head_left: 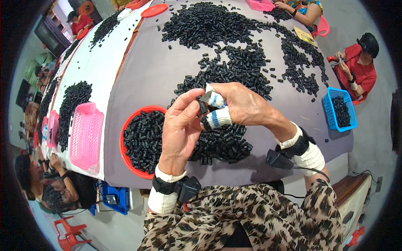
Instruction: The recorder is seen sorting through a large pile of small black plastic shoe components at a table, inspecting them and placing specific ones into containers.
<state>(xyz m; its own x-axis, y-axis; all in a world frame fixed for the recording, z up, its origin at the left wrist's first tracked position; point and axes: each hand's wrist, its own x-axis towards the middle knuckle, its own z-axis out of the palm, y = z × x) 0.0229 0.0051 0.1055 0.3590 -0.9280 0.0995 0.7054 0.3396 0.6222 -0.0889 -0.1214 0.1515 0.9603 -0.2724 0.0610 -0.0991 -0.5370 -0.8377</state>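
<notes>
My left hand (182, 125) pinches a small black plastic piece (202, 107) between thumb and fingertips, over the near part of the table. My right hand (247, 102) meets it from the right, its fingers curled in and closed around the same piece. White tape with blue print (218, 117) wraps the right fingers and partly covers the piece. Under and beside the hands lies a heap of similar black pieces (222, 144). Just left of my left wrist sits a round red tray (123, 140) filled with such pieces.
Larger heaps of black pieces (205, 25) spread over the far grey tabletop (144, 67). A pink basket (87, 138) stands at left, a blue basket (331, 111) with black pieces at right. A person in red (362, 69) sits beyond it; another person (50, 180) works at left.
</notes>
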